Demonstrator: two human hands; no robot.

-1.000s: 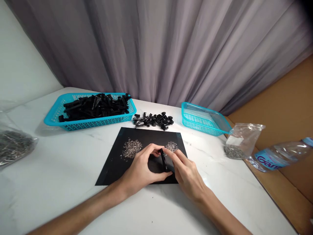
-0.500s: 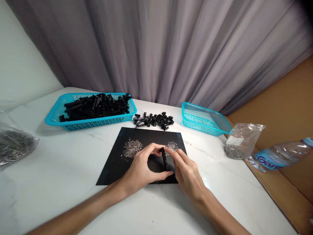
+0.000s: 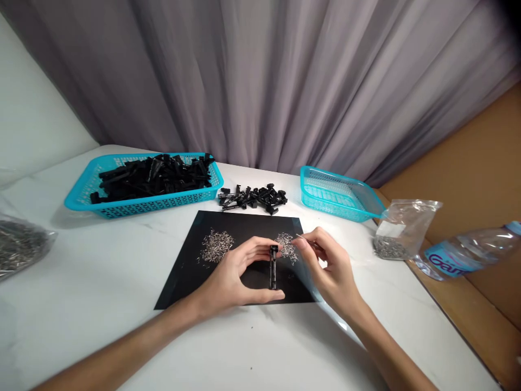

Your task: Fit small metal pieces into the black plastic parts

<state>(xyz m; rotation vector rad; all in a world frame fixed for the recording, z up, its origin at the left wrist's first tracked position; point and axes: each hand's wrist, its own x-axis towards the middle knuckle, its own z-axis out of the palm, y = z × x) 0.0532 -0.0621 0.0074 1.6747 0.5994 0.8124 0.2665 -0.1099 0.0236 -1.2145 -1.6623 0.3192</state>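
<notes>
Between the thumb and fingers of my left hand (image 3: 240, 277), a slim black plastic part (image 3: 273, 267) is held lengthwise over the black mat (image 3: 179, 282). My right hand (image 3: 329, 266) is to its right, apart from the part, with thumb and index finger pinched on a thin metal tool (image 3: 303, 238) whose tip sticks out to the left. One pile of small metal pins (image 3: 217, 247) lies on the mat left of my hands. A second pile of small metal pieces (image 3: 286, 247) lies between my two hands.
Behind the mat is a heap of black parts (image 3: 256, 198). A blue basket (image 3: 142, 206) full of black parts stands left, another blue basket (image 3: 337, 209) right. Plastic bags of metal pieces (image 3: 24, 244) (image 3: 391, 247) and a bottle (image 3: 468, 255) lie at the sides.
My right hand has moved right, away from the black part, and the thin metal tool now shows in its fingers. The black part has turned more upright in my left hand.
</notes>
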